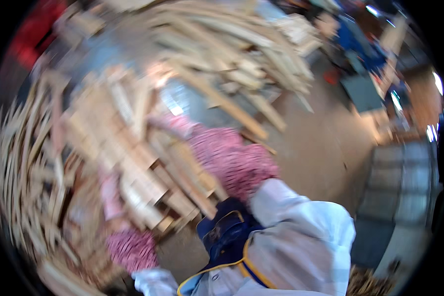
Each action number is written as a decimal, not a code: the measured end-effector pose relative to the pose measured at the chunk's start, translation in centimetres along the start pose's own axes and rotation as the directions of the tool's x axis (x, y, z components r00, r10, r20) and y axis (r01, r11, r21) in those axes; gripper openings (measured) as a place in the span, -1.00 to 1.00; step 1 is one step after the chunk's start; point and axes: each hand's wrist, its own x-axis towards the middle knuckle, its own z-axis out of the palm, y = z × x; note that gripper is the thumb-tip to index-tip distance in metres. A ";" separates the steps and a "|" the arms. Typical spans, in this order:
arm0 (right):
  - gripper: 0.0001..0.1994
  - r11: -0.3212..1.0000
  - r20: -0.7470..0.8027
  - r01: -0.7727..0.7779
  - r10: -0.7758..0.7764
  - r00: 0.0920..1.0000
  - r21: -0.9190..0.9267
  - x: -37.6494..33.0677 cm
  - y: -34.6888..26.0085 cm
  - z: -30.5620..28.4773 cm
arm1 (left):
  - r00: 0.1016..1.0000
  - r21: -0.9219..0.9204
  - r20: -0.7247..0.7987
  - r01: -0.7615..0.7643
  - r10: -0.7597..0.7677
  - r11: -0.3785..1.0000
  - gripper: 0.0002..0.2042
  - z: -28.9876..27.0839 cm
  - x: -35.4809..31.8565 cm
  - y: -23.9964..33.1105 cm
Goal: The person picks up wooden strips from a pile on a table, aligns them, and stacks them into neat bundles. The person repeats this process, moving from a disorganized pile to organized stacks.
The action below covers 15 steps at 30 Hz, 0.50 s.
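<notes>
A stack of pale wooden boards (126, 153) lies before me, its cut ends facing my body. Against the left side of this stack is my left hand (112, 197), in a pink glove with a patterned pink sleeve cover above it. My right hand (175, 123), gloved the same way, reaches across to the far right side of the boards. Both hands are smeared by motion. Their fingers do not show clearly, so I cannot tell whether either one grips a board.
Long thin wood strips (22, 172) are heaped at the left. A spread pile of sticks (232, 54) lies on the floor beyond the boards. At the right stands a grey panelled crate or stack (399, 172). A person in blue (355, 39) is at the far right.
</notes>
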 end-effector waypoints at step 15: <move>-0.16 0.917 -0.289 -0.161 0.053 0.956 -0.366 -5.4 -2.7 3.7 | 0.804 -0.291 -0.278 0.450 -0.525 0.844 -0.15 -10.5 -4.0 -3.9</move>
